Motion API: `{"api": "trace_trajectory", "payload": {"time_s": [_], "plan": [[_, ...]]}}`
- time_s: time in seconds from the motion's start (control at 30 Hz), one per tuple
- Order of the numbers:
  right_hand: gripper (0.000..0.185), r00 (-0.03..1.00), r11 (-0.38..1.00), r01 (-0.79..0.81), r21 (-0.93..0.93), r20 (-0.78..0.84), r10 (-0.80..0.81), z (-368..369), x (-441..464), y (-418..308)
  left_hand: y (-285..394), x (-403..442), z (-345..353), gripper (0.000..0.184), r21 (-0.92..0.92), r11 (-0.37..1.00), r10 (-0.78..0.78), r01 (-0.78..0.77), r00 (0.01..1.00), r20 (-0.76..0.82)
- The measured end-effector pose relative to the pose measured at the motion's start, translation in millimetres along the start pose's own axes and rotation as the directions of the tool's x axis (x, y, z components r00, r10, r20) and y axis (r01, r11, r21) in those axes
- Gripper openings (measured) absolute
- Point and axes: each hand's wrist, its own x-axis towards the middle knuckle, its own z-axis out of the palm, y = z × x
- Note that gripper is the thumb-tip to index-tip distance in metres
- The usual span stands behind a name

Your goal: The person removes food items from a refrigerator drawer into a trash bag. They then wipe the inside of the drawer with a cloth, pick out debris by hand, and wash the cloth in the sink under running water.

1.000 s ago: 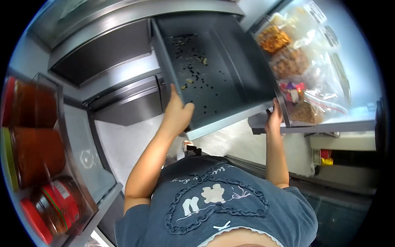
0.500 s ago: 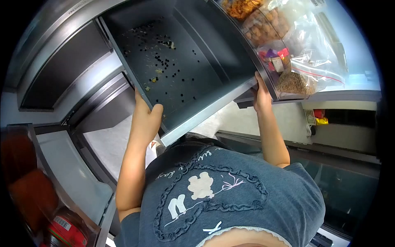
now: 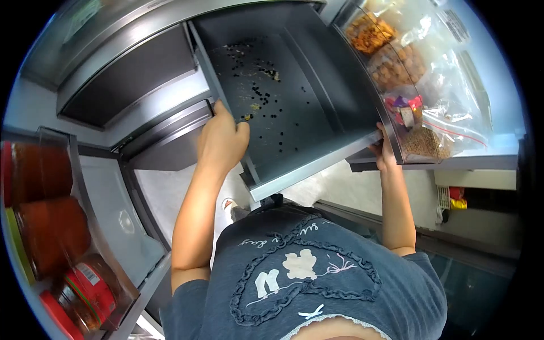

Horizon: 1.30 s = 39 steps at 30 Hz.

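Observation:
A dark grey refrigerator drawer (image 3: 317, 168) with a pale front edge is held tilted in front of my body. Small black round bits (image 3: 262, 93) and yellowish scraps (image 3: 255, 106) are scattered over its floor, mostly toward the back and left. My left hand (image 3: 220, 144) is closed round the drawer's left side wall, thumb toward the inside. At the front right corner, my right hand (image 3: 386, 152) grips the drawer; some of its fingers are hidden beneath and behind the corner.
To the right, a door bin holds bagged foods (image 3: 396, 67) and a zip bag of brown grains (image 3: 424, 143), close to the drawer's side. Jars (image 3: 88, 292) stand in the left door shelf. A second dark drawer (image 3: 127, 73) is at left. Below lies a pale floor (image 3: 161, 190).
The drawer and surroundings have shifted right in view, and the drawer's angle has changed slightly. My left hand sits farther back along the side wall; my right hand keeps the front right corner.

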Motion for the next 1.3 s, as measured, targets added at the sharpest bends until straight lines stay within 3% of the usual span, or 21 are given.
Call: {"api": "trace_trajectory", "payload": {"time_s": [0.13, 0.2, 0.33, 0.4, 0.5, 0.63, 0.9, 1.0, 1.1, 1.23, 1.27, 1.3], "plan": [[0.027, 0.999, 0.998, -0.034, -0.050, 0.018, 0.035, -13, 3, -1, 3, -8, 0, 0.061, -0.015, 1.000, -0.020, 0.020, 1.000, 0.011], [0.029, 0.998, 1.000, 0.008, 0.026, 0.062, -0.010, -23, 15, 18, 4, -12, -2, 0.061, -0.032, 0.998, -0.047, 0.049, 0.998, 0.046], [0.035, 0.997, 0.998, -0.060, -0.032, -0.057, 0.058, -20, 12, 17, 0, -12, -4, 0.063, -0.014, 0.999, -0.037, 0.038, 0.997, 0.062], [0.038, 0.998, 1.000, -0.028, -0.007, 0.054, 0.028, -21, 8, 13, 0, -13, -5, 0.063, -0.021, 0.999, -0.045, 0.047, 0.997, 0.068], [0.040, 0.998, 0.999, -0.019, 0.031, 0.056, 0.017, -17, 3, 9, -3, -17, 0, 0.063, -0.018, 1.000, 0.001, -0.001, 1.000, 0.001], [0.040, 0.999, 0.998, 0.012, 0.062, 0.046, -0.014, -28, 6, 16, 3, -24, -7, 0.065, -0.093, 0.991, -0.082, 0.095, 0.988, 0.128], [0.038, 0.999, 1.000, -0.006, 0.024, 0.038, 0.005, -23, -11, 7, 2, -28, -12, 0.065, -0.105, 0.988, -0.093, 0.110, 0.983, 0.158], [0.037, 0.995, 0.998, -0.055, 0.012, 0.084, 0.054, -18, -21, 0, 2, -26, -12, 0.066, -0.108, 0.988, -0.088, 0.109, 0.979, 0.186], [0.042, 0.884, 0.936, -0.345, -0.063, 0.314, 0.347, 5, -58, -21, 2, -26, -11, 0.066, -0.119, 0.989, -0.062, 0.084, 0.982, 0.178], [0.050, 0.830, 0.890, -0.375, -0.257, 0.333, 0.446, 12, -58, -30, 0, -28, -8, 0.066, -0.134, 0.989, -0.039, 0.056, 0.991, 0.126], [0.052, 0.787, 0.879, -0.424, -0.218, 0.392, 0.477, 6, -50, -25, -1, -28, -8, 0.065, -0.130, 0.990, -0.034, 0.050, 0.992, 0.123], [0.050, 0.802, 0.874, -0.418, -0.246, 0.351, 0.483, 6, -51, -26, -1, -29, -9, 0.065, -0.126, 0.991, -0.026, 0.041, 0.992, 0.121]]}}
